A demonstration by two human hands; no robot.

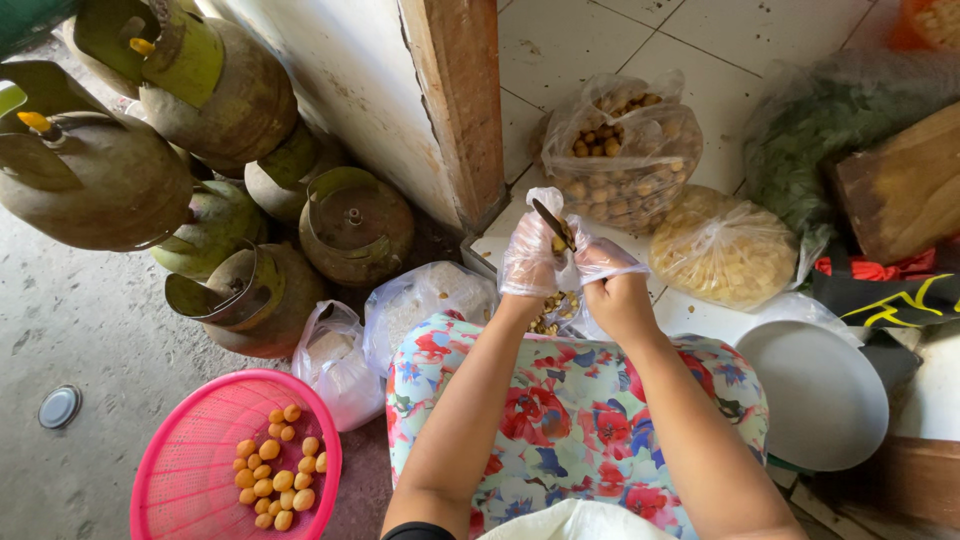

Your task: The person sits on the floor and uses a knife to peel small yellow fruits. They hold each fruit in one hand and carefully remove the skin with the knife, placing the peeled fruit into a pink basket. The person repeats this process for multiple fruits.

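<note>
My left hand (528,255), in a clear plastic glove, pinches a small yellow fruit (560,244) in front of me. My right hand (612,285), also gloved, grips a small knife (551,223) whose dark blade lies against that fruit. Below the hands, a clear bag of peelings and small pieces (552,312) rests against my flowered lap. A pink plastic basket (190,470) at the lower left holds several peeled orange-yellow fruits (278,470).
Several green gas cylinders (210,130) crowd the left, beside a wooden post (462,100). Bags of brown fruits (622,150) and yellow pieces (722,250) lie ahead on the tiles. A bag of greens (835,140), a wooden block (905,185) and a white plate (812,395) sit right.
</note>
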